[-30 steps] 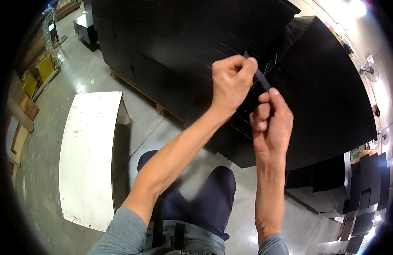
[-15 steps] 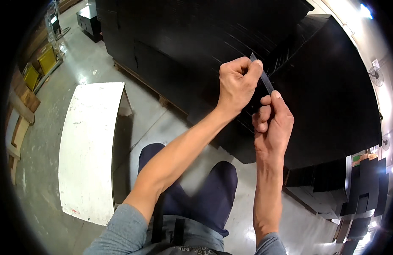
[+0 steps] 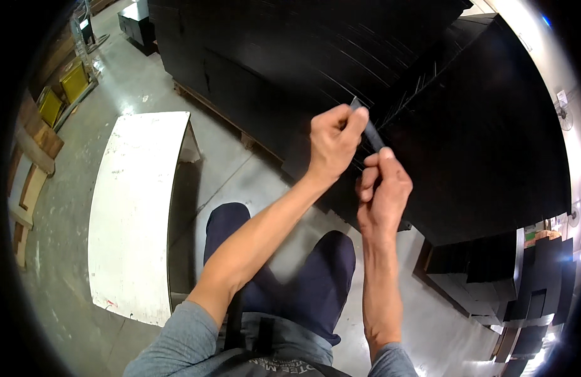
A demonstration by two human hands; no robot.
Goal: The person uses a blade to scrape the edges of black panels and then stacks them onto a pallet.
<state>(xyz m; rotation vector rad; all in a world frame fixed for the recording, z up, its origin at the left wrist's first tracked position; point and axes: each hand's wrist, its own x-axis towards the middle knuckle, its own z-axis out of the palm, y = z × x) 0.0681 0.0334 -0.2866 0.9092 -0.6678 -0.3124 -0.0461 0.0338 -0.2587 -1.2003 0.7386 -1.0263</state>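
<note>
A thin, flat, dark grey strip (image 3: 373, 134) slants between my two hands, in front of the tall stacks of black sheets. My left hand (image 3: 333, 143) pinches its upper end between thumb and bent fingers, and a short tip sticks out above. At the lower end, my right hand (image 3: 385, 191) grips it with thumb and forefinger, the other fingers curled in. Pale lines show the sheet edges of the black stack (image 3: 259, 50) behind my hands. Whether the strip touches the stack, I cannot tell.
A white-topped bench (image 3: 136, 207) stands on the grey floor to my left. Under the black stack lies a wooden pallet (image 3: 209, 112). Another black stack (image 3: 491, 169) rises at the right. Yellow panels (image 3: 74, 81) and wooden pieces (image 3: 42, 135) line the far left.
Both hands have moved left and slightly down toward me, with the strip still between them. The stacks have shifted a little in the view.
</note>
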